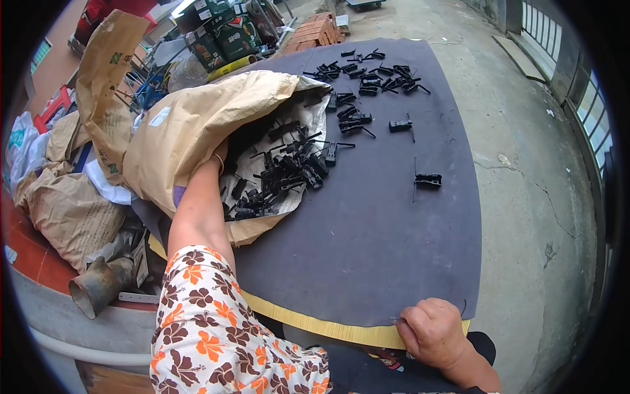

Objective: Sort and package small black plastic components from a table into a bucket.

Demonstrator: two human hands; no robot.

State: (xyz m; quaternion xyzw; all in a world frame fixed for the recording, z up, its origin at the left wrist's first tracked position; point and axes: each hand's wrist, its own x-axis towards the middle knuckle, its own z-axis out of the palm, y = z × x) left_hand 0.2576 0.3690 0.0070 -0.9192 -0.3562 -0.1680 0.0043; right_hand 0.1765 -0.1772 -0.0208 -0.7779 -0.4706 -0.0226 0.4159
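Note:
My left arm point(203, 210) reaches into the mouth of a large brown paper sack point(197, 118) with a silvery woven lining. The sack hides my left hand and its fingers. Beside that arm, a heap of small black plastic clips point(289, 171) with thin stems spills over the lining onto the table. My right hand point(433, 328) is closed in a fist at the table's near right corner. A thin dark strand point(464, 306) shows beside its knuckles; what the fingers hold, if anything, is hidden.
The dark grey tabletop point(354, 249) has a yellow front edge point(315, 318). More black clips point(380, 79) lie scattered at its far end. Crumpled sacks point(72, 210) and a metal pipe point(98, 289) crowd the left side. Bricks point(315, 31) and green boxes point(226, 39) stand behind.

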